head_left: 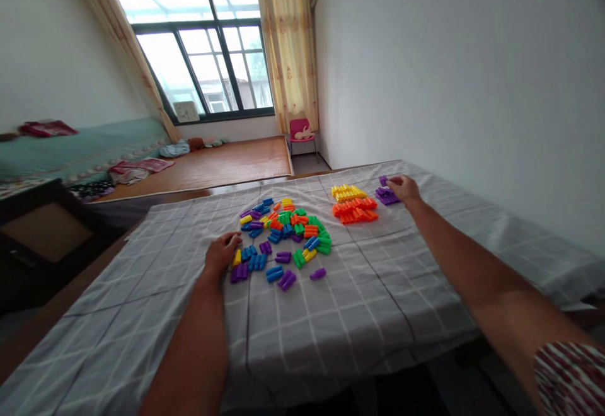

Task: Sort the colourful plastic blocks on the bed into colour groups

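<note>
My right hand (406, 190) pinches a small purple plastic block (382, 180) between thumb and fingertips. Just below it lies a group of purple blocks (387, 196) placed side by side. To the left of that group are rows of orange blocks (354, 210) and yellow blocks (348, 192). My left hand (222, 252) rests at the left edge of a loose mixed pile, its fingers loosely bent and apart, next to a yellow block (237, 257). The pile holds green blocks (323, 239), blue blocks (256, 261) and several other colours. A lone purple block (318, 273) lies nearer to me.
A grey checked cloth (331, 315) covers the table. White wall (463, 88) stands close on the right. Beyond the table are a low wooden platform (236, 161), a pink chair (299, 127) with a soft toy, and a window with curtains. A dark cabinet (42, 239) is at left.
</note>
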The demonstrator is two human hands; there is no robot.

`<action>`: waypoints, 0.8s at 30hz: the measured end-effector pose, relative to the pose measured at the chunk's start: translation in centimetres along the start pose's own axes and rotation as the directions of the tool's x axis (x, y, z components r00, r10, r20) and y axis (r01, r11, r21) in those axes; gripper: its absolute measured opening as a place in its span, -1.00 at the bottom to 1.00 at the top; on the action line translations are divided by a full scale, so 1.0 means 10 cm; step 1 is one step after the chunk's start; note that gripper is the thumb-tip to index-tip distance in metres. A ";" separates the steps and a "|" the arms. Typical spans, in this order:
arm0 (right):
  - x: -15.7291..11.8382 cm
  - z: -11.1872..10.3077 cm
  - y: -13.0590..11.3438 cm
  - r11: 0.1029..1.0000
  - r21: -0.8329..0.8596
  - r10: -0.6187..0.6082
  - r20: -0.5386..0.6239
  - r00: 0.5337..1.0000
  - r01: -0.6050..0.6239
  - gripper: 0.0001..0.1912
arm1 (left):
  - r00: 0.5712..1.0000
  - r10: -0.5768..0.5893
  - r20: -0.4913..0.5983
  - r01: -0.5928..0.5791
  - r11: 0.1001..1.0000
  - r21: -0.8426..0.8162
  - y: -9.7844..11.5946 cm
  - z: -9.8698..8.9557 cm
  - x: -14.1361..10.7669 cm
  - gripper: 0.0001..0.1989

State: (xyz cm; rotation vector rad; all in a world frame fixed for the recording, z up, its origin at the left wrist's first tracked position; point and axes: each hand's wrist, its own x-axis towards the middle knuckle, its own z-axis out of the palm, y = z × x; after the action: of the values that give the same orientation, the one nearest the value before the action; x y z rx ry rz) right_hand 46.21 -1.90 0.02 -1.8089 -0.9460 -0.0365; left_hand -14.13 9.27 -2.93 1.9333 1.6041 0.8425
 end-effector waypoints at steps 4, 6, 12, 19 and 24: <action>0.25 -0.28 0.48 0.954 -0.283 0.092 -0.023 0.995 -0.095 -0.84 | 1.000 0.001 -0.010 -0.001 1.000 0.017 -0.04 0.00 0.02 -0.50; 0.31 -0.30 0.57 0.924 -0.372 0.097 0.008 0.995 -0.087 -0.84 | 1.000 0.007 -0.013 -0.007 1.000 0.030 -0.02 -0.01 0.02 -0.49; 0.40 -0.09 0.56 0.846 -0.530 0.096 0.043 0.994 -0.059 -0.79 | 1.000 -0.007 -0.017 0.007 1.000 0.002 0.04 -0.05 -0.03 -0.48; 0.35 -0.06 0.52 0.801 -0.596 0.075 0.005 0.997 -0.057 -0.74 | 1.000 0.016 -0.020 -0.016 1.000 -0.002 -0.02 -0.03 0.00 -0.45; 0.17 -0.06 0.17 0.841 -0.516 -0.165 0.038 0.986 0.160 -0.72 | 1.000 0.007 -0.023 -0.006 0.999 0.045 -0.01 -0.02 0.00 -0.49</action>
State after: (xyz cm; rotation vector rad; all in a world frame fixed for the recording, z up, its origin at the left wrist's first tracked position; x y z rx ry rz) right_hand 48.66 -1.58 -0.30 -2.2089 -1.1602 -0.4467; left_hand -14.33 9.30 -2.88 1.9670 1.6443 0.8417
